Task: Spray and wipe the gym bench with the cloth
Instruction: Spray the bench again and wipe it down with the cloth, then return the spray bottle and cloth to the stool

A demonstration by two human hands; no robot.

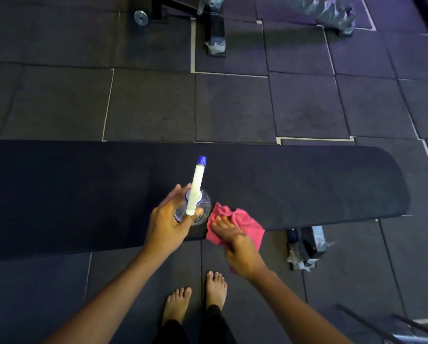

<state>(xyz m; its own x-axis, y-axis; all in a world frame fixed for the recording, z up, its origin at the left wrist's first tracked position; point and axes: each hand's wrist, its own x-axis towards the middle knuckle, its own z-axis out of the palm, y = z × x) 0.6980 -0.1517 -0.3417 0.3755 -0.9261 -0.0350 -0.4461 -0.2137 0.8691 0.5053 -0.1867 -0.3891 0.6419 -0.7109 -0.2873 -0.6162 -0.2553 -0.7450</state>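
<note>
A long black padded gym bench (83,189) runs across the view from the left edge to a rounded end on the right. My left hand (167,223) grips a clear spray bottle (204,207) with a white head and blue nozzle, held upright over the bench's near middle, nozzle pointing away from me. Just to its right, my right hand (235,242) lies on a crumpled pink cloth (245,220) at the bench's near edge, fingers stretched over it.
Dark rubber floor tiles (233,108) surround the bench. A plastic-wrapped bench leg (305,247) sticks out below the right end. More wrapped equipment frames (216,28) stand at the far side. My bare feet (195,299) are close to the bench's near edge.
</note>
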